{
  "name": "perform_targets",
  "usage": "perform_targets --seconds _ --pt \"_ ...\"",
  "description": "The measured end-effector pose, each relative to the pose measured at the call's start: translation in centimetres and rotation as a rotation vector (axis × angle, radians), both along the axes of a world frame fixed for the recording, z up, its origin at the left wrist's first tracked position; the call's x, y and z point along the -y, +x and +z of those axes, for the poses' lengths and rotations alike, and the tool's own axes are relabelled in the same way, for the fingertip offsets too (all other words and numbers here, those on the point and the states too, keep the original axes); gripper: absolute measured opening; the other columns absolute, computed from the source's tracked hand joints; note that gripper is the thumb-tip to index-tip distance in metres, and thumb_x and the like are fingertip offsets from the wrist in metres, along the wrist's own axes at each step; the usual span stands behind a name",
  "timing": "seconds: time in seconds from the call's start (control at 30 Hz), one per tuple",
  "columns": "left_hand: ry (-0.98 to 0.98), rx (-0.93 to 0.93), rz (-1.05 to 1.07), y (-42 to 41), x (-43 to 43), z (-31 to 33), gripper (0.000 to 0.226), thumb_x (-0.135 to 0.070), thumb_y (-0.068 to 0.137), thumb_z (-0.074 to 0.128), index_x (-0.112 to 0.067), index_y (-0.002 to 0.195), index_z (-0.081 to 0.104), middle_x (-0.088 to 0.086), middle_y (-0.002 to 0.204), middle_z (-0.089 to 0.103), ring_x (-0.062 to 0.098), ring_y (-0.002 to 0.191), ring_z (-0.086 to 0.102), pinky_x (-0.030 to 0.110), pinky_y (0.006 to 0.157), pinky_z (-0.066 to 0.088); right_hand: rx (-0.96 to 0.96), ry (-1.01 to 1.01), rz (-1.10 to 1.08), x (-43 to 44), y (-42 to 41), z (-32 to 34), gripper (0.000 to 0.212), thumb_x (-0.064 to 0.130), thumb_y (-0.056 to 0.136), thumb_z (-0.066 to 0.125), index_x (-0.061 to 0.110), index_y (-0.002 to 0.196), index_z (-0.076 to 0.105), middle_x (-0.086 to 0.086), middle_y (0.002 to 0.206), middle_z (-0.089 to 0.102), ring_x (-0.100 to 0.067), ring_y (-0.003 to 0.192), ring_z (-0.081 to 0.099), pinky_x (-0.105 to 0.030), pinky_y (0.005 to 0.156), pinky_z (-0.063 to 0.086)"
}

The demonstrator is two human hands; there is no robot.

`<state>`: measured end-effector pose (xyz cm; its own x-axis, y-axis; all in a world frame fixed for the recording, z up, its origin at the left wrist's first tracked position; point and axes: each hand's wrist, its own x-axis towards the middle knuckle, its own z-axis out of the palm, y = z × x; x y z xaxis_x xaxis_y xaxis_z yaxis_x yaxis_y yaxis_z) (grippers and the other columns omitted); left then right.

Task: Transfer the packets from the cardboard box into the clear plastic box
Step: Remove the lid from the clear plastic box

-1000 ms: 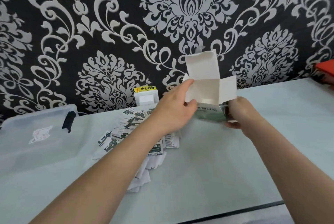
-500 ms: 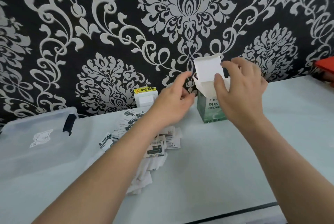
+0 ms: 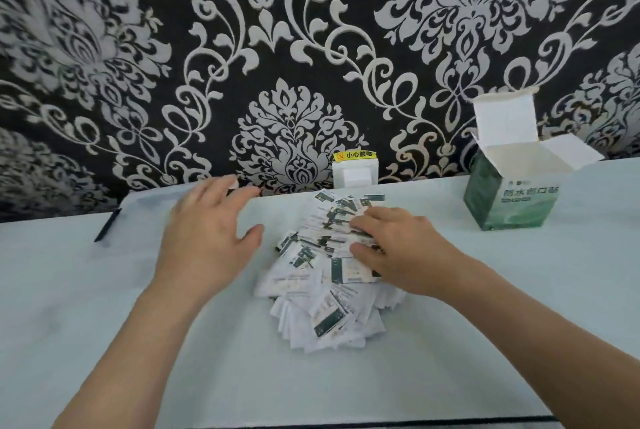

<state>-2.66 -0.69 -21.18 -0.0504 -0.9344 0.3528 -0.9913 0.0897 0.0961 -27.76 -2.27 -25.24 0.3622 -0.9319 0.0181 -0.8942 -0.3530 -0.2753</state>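
The packets point(image 3: 329, 276) are out on the counter point(image 3: 450, 342), a loose heap at the centre of the frame. Its long axis runs from the upper middle, near the wall, down towards the lower middle. Most packets are white with a dark green band, and they lie fanned and overlapping at mixed angles.

My right hand point(image 3: 401, 248) comes in from the lower right, palm down. Its fingers point(image 3: 367, 219) stretch out flat across the upper part of the heap and point to the left of the frame, with the thumb against the packets just below. They press on the pile rather than clench around any one packet.

My left hand point(image 3: 207, 238) is left of centre, just beside the heap and palm down. Its fingers are spread, released and grasping nothing, pointing up towards the wall. I cannot tell whether it touches the counter.

The cardboard box point(image 3: 509, 200) stands upright at the upper right, well apart from the heap. Its flaps are folded open, and only white inner walls show. The clear plastic box point(image 3: 52, 255) sits at the far left, blurred, with a black clip point(image 3: 107, 224) on it. I cannot make out its contents.
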Motion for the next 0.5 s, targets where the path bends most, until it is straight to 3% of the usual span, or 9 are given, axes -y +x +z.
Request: perform_targets --seconds 0.07,0.13,0.2,0.27,0.37,0.43,0.5 --pt "0.23 0.156 0.128 1.6 -0.1 -0.4 0.071 -0.054 0.088 0.054 -0.042 0.148 0.018 0.002 0.161 0.015 0.026 0.147 0.012 0.045 0.117 0.015 -0.044 -0.009 -0.021 0.1 0.3 0.4 0.04 0.051 0.096 0.039 0.032 0.13 0.047 0.007 0.13 0.051 -0.018 0.123 0.044 -0.045 0.1 0.036" --pt "0.253 0.177 0.137 2.4 -0.3 -0.8 0.076 -0.052 0.09 0.053 -0.043 0.149 0.006 0.001 0.162 0.007 0.025 0.148 0.009 0.041 0.117 0.018 -0.044 -0.028 -0.042 0.1 1.1 1.3 0.037 0.052 0.095 0.041 0.033 0.125 0.05 0.01 0.129 0.051 -0.015 0.122 0.042 -0.043 0.102 0.03" --pt "0.186 0.191 0.11 1.8 -0.6 -0.6 0.076 -0.054 0.089 0.055 -0.041 0.149 0.01 0.0 0.161 0.017 0.023 0.146 0.019 0.037 0.112 0.029 0.001 -0.092 -0.057 -0.1 1.9 2.2 0.037 0.05 0.094 0.045 0.031 0.125 0.052 0.011 0.131 0.051 -0.013 0.124 0.04 -0.042 0.104 0.027" --pt "0.109 0.196 0.11 1.0 -0.9 -0.2 0.081 -0.062 0.083 0.057 -0.037 0.148 0.016 -0.002 0.156 0.03 0.021 0.141 0.03 0.033 0.105 0.036 0.181 -0.097 -0.062 -0.3 3.8 3.2 0.037 0.045 0.095 0.048 0.028 0.128 0.053 0.008 0.132 0.053 -0.014 0.123 0.044 -0.039 0.104 0.033" --pt "0.114 0.023 0.025 1.2 -1.4 0.2 0.087 -0.068 0.077 0.059 -0.037 0.149 0.02 -0.007 0.151 0.039 0.015 0.135 0.038 0.03 0.104 0.034 0.554 0.137 -0.083 0.0 8.8 4.8 0.04 0.039 0.096 0.049 0.024 0.133 0.053 0.003 0.126 0.06 -0.015 0.108 0.058 -0.037 0.095 0.047" --pt "0.124 -0.264 -0.039 2.6 -2.1 0.2 0.076 -0.064 0.077 0.062 -0.037 0.144 0.037 -0.008 0.138 0.052 0.011 0.117 0.052 0.029 0.1 0.04 0.625 0.263 -0.098 1.1 12.3 5.1 0.047 0.043 0.096 0.047 0.017 0.135 0.052 -0.003 0.123 0.062 -0.019 0.106 0.061 -0.04 0.093 0.049" --pt "-0.086 -0.333 -0.025 4.9 -2.5 -0.1 0.049 -0.052 0.085 0.057 -0.027 0.127 0.06 -0.003 0.123 0.064 0.017 0.11 0.059 0.031 0.096 0.043 0.628 0.32 -0.117 2.2 14.9 5.0 0.049 0.046 0.095 0.045 0.009 0.125 0.056 -0.007 0.113 0.065 -0.026 0.099 0.064 -0.047 0.09 0.053"
